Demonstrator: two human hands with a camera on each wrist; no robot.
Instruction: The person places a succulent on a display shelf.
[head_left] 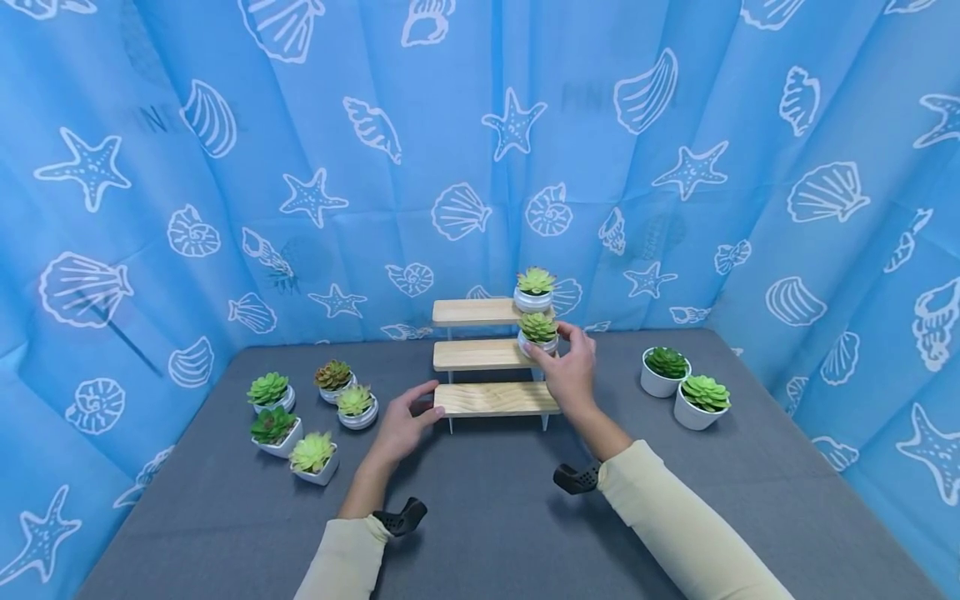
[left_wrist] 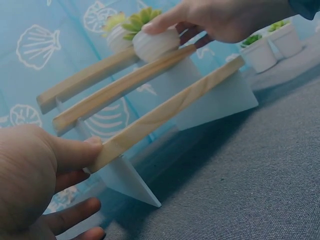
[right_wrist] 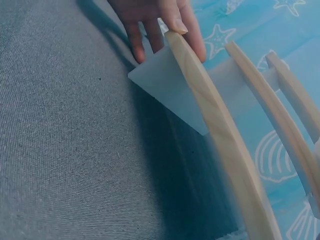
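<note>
"What can't you make out?"

"The base of the plant [head_left: 537, 327]. It sits at the right end of the middle shelf of the stand [head_left: 495, 402], but whether its pot bears fully on the wood I cannot tell; fingers cover part of it. The upper plant [head_left: 534, 283], on the top shelf, is partly hidden behind it in the left wrist view."

"Does the right wrist view help?"

"Barely. The shelves run off its edge, and the right hand [head_left: 572, 367] is out of that frame. Both sleeves are cut off at the bottom of the head view."

"How is that hand posed?"

"Reaching forward, part closed, gripping the pot: thumb on the near side, fingers curled round the other."

"And the left hand [head_left: 405, 423]?"

"Low over the bench [head_left: 480, 517], pinching the left end of the bottom shelf. Its thumb lies along the top; the lower fingers are loosely spread, touching nothing that I can see."
</note>
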